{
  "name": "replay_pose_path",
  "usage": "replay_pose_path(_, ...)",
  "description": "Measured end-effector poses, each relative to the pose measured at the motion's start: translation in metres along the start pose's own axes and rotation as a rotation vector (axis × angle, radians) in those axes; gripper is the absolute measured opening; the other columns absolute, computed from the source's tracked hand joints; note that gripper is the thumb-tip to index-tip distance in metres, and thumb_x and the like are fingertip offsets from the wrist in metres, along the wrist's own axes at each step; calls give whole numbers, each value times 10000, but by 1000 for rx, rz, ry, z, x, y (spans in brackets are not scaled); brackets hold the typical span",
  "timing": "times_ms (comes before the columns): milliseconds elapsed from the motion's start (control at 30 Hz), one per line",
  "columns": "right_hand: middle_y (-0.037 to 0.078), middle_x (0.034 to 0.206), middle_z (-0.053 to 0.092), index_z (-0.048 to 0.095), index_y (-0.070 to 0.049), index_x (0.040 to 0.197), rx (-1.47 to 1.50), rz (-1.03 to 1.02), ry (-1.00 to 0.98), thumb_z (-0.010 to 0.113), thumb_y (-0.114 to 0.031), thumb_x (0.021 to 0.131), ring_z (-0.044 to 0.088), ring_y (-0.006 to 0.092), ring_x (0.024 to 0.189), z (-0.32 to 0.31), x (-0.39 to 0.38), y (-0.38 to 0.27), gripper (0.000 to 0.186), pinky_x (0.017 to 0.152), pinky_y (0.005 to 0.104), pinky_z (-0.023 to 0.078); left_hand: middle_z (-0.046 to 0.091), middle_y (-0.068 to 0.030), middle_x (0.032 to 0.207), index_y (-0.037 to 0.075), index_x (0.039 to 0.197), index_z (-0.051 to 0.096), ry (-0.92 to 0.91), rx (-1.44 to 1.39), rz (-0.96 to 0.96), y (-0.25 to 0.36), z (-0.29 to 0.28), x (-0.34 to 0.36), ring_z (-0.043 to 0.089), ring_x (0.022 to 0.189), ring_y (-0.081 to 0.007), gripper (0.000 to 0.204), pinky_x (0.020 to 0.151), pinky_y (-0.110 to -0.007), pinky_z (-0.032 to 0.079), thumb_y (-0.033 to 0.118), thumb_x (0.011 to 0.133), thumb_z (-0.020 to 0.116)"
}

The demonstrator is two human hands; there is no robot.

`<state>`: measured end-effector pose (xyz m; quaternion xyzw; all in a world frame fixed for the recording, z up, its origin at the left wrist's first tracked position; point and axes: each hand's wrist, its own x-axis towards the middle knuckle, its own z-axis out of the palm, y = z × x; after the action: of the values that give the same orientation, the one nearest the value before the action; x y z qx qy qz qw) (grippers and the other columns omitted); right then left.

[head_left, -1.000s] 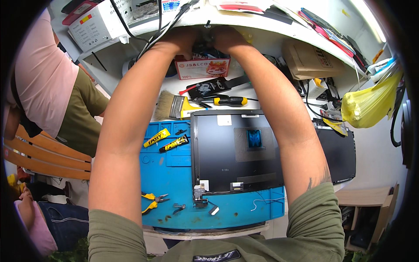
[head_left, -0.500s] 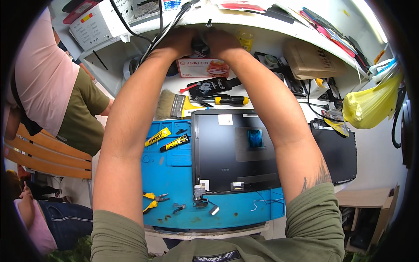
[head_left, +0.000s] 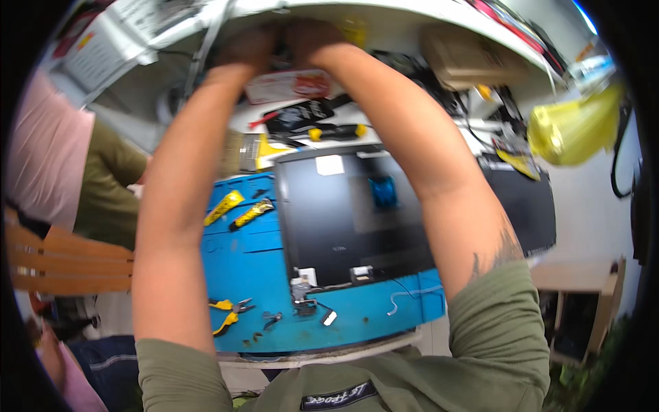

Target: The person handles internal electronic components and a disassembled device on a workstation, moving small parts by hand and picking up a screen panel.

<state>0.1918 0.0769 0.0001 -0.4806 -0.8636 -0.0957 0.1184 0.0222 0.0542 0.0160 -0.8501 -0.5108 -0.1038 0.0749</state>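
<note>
Both my arms reach forward into the shadowed space under the shelf. My left hand (head_left: pixel 248 48) and my right hand (head_left: pixel 312 41) are close together there, behind a red-and-white box (head_left: pixel 274 88). Motion blur and shadow hide their fingers; something dark lies between them, too unclear to name. On this side of the box are a black flat packet (head_left: pixel 298 117), a yellow-and-black screwdriver (head_left: pixel 338 132) and a wide brush (head_left: pixel 240 152). Between my forearms a black laptop display panel (head_left: pixel 322 220) lies on a blue work mat (head_left: pixel 237 271).
Two small tubes (head_left: pixel 225 207) and yellow-handled pliers (head_left: pixel 230 316) lie on the mat. The shelf edge (head_left: pixel 384 15) runs above my hands. A yellow plastic bag (head_left: pixel 573 130) hangs at right, near a brown paper bag (head_left: pixel 467 58). A person in pink (head_left: pixel 51 151) stands at left.
The whole view has shifted and blurred, so the bench things appear further left and higher. My hands stay together under the shelf.
</note>
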Motion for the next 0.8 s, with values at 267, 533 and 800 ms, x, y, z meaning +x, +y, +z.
replay_pose_path(267,154,1456,682,722,-153,1417,54,515,-80,651,-365,1024,654,335,1340,16,21,-93,452,1059,529,527,613,-176,1524,204,1544,559,106,119,-14,-76,44,-20,586,1403,-377,690,1159,-489,484,356,903,763)
replay_pose_path(533,93,1370,715,741,-180,1388,129,640,-66,678,-316,992,633,334,1310,31,42,-66,424,1031,578,457,712,-217,1352,109,1453,592,106,37,90,-70,36,7,662,1279,-425,724,1055,-493,542,373,828,843)
replay_pose_path(800,151,1436,687,721,-110,1405,33,613,69,644,-317,1003,636,386,1306,31,33,-42,458,1038,645,457,740,-163,1336,88,1348,658,48,-67,-111,-37,17,11,698,1269,-350,666,1036,-445,554,336,775,891)
